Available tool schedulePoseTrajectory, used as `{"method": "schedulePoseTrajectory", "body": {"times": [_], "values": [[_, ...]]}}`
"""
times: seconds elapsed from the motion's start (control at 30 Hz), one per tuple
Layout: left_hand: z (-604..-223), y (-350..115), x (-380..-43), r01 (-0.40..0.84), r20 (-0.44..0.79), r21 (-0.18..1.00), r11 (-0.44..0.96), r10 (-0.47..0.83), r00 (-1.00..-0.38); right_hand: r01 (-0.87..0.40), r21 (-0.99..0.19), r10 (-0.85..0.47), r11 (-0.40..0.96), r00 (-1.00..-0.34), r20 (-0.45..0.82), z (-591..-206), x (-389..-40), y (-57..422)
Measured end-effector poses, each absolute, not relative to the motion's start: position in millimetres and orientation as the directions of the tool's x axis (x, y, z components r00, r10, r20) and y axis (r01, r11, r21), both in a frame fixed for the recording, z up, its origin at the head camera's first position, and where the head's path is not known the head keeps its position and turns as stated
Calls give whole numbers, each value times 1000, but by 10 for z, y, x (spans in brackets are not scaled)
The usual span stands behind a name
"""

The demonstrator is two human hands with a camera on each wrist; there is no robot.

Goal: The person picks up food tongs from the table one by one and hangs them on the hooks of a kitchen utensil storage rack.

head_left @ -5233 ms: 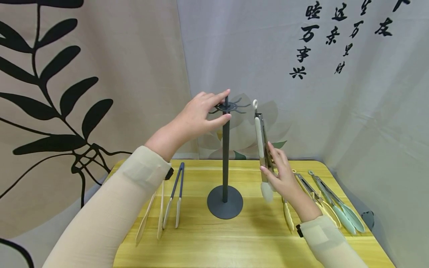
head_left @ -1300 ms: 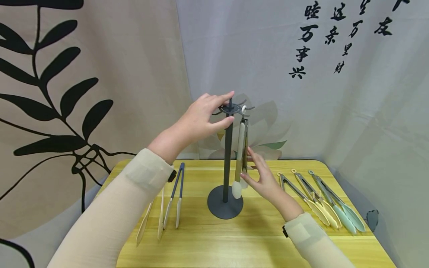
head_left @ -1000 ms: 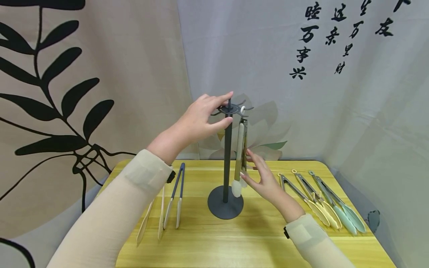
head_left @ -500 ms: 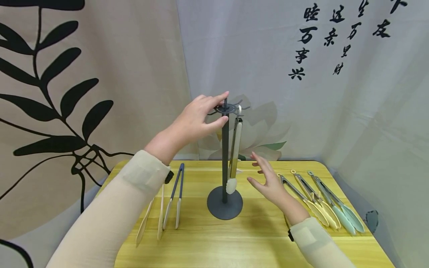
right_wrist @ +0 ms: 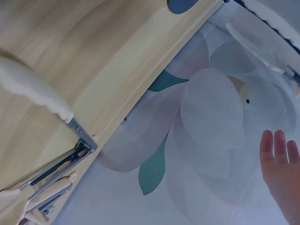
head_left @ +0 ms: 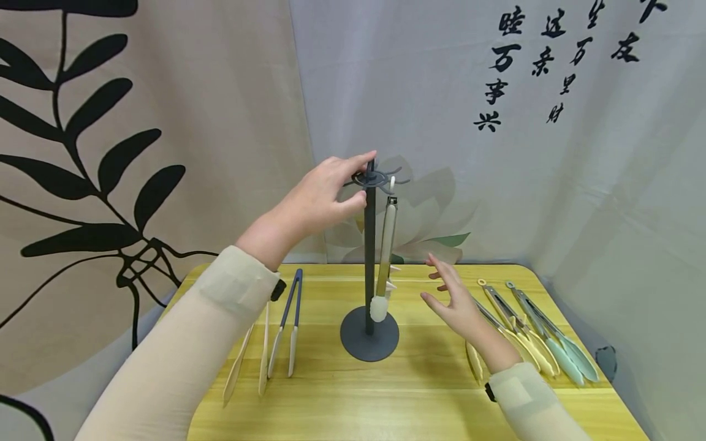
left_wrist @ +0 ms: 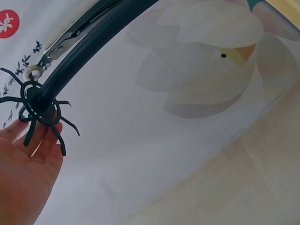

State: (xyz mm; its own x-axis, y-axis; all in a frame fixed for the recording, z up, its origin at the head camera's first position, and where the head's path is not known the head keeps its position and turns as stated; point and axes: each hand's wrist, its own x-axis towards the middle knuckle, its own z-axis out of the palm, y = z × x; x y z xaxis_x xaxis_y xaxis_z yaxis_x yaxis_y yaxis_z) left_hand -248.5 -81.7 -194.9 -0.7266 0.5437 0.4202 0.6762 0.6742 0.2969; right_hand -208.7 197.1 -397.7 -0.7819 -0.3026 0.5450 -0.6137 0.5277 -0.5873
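Head view: pale tongs [head_left: 388, 236] hang on the dark stand [head_left: 370, 257], long axis nearly upright, tips down, leftward of and apart from the right hand [head_left: 460, 306], the nearer to their lower half; its fingers [head_left: 444, 271] are parted, holding nothing. The left hand [head_left: 322, 195] grips the stand's top.

Left wrist view: its fingers touch the hook ring [left_wrist: 36, 97], near the tongs' loop.

Right wrist view: straight fingers, touching nothing.

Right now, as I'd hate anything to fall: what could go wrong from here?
Without the left hand at its top, the stand might tip, the hanging tongs loading one side. Those could slip off if bumped, hung by just their ring. Lowering the right hand might disturb the nearby yellow tongs.
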Motion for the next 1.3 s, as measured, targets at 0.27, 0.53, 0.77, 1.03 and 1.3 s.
{"method": "schedulePoseTrajectory", "body": {"times": [0.27,0.53,0.77,1.03,1.3], "values": [[-1952,-814,-2478,667,409,329,668,536,-738,-566,-590,-287,576,-815,503,-4259,-2251,2251],[-1965,-806,-2457,671,411,334,662,538,-736,-525,-597,-252,606,-839,482,-4330,-2268,2476],[-1962,-819,-2439,675,419,331,660,538,-731,-405,-592,-218,697,-906,364,-4364,-2258,2672],[-1957,-833,-2440,686,454,298,664,534,-713,-264,-536,-175,802,-962,211,-4461,-2258,2864],[-1932,-826,-2446,704,469,288,649,545,-695,-222,-490,-178,843,-975,136,-4529,-2263,2977]]}}
